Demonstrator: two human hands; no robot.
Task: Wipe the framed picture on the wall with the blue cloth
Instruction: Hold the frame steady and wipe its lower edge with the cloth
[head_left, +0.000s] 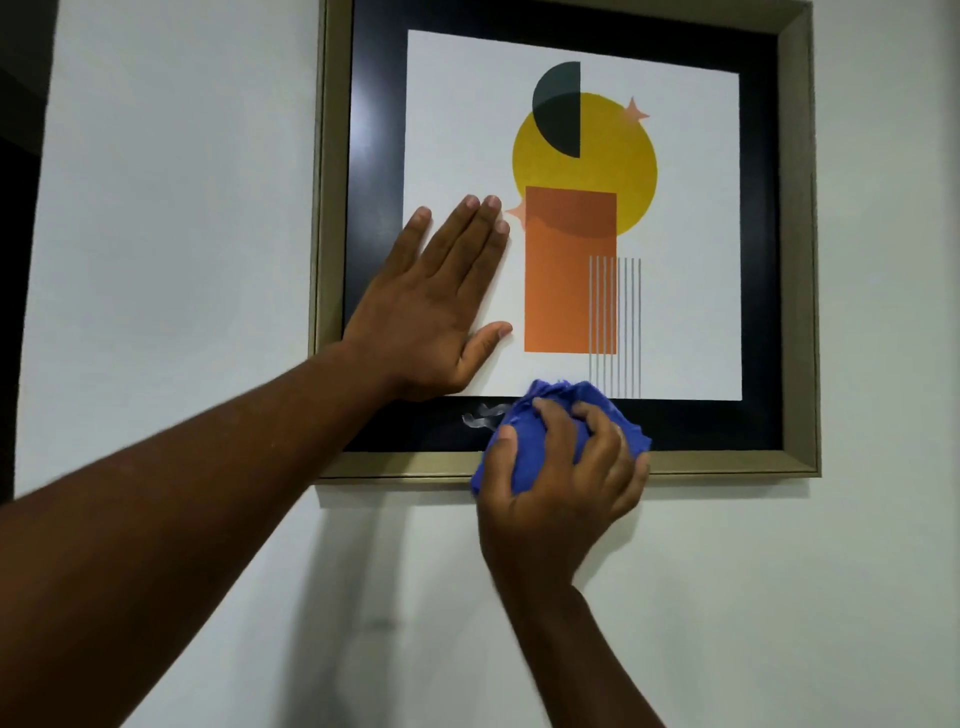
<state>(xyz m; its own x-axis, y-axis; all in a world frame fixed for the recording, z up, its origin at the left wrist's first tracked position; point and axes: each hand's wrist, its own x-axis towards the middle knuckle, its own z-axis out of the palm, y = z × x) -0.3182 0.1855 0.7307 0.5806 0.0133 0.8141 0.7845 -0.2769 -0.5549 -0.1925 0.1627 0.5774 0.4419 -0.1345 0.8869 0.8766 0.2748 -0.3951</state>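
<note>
Against the lower edge of the glass, the blue cloth (597, 410) is bunched and gripped in the right hand (561, 483), fingers curled closed over it, and is pressed where the black mat meets the gold frame (727, 462). The left hand (431, 312) is laid open and flat on the glass, fingers spread up and to the right, and seems to steady the framed picture (675, 234) on the white wall (156, 208). A pale smear (480, 415) is seen on the mat just left of the cloth. Most of the glass lies above and right of the right hand, so the wiping is judged to be best carried upward.
</note>
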